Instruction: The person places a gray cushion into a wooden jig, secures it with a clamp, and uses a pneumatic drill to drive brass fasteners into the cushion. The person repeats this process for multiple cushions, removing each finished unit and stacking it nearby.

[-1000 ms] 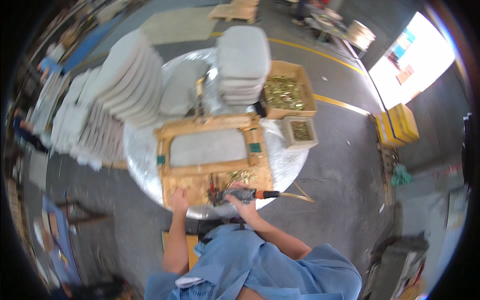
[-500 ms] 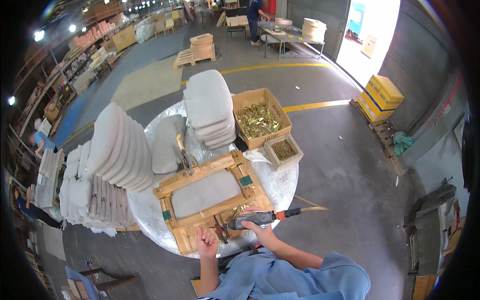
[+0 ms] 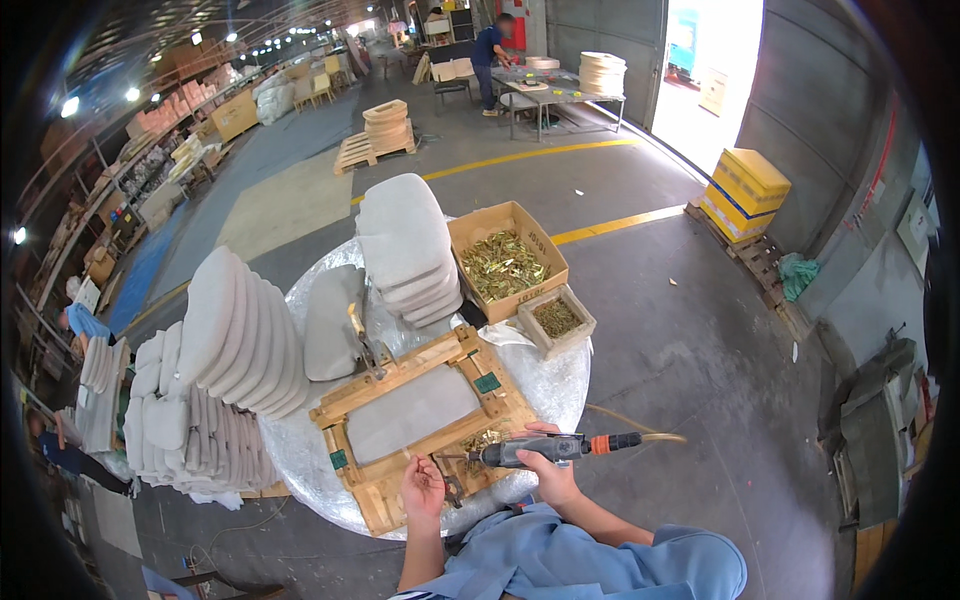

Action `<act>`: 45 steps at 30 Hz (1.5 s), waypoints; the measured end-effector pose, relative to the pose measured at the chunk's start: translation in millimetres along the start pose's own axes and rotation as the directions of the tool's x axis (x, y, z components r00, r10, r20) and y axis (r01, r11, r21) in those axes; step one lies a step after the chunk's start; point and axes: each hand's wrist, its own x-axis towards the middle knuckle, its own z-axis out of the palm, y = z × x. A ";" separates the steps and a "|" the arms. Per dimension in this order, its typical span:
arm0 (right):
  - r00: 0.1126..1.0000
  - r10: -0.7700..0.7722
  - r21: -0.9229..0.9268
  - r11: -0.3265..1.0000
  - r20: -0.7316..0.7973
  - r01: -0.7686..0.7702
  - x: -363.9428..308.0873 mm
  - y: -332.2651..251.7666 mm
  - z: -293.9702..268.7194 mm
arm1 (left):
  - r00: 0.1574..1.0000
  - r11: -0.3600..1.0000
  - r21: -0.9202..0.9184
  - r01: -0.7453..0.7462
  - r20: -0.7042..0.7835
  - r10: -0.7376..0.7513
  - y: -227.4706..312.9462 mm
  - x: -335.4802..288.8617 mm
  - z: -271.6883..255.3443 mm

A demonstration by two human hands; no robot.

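- right grip (image 3: 554, 482): wrapped around power driver (image 3: 510, 451)
- left grip (image 3: 423, 488): fingers curled, near driver's tip
- wooden frame (image 3: 400, 373), gray pad (image 3: 412, 412) inside: beyond left grip
- open carton (image 3: 533, 289): beyond right grip

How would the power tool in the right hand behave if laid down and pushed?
The power tool might roll, given its long, rounded shape. It looks hard-cased, so bending seems unlikely. The thin, curving hose at its rear looks flexible and may drag.
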 end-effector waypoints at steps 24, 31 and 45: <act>0.998 0.035 0.057 0.998 -0.051 -0.032 9.5 11.4 -11.8 | 0.987 0.949 0.314 0.037 -0.158 0.013 -40.4 2.4 9.3; 0.999 0.033 0.035 0.999 -0.039 -0.032 14.4 12.0 -13.0 | 0.988 0.983 0.183 0.010 -0.152 0.018 -37.3 7.6 2.9; 0.997 0.063 0.011 0.998 -0.033 -0.062 28.6 14.2 -9.3 | 0.980 0.933 0.361 -0.012 -0.180 0.082 -34.5 15.6 6.5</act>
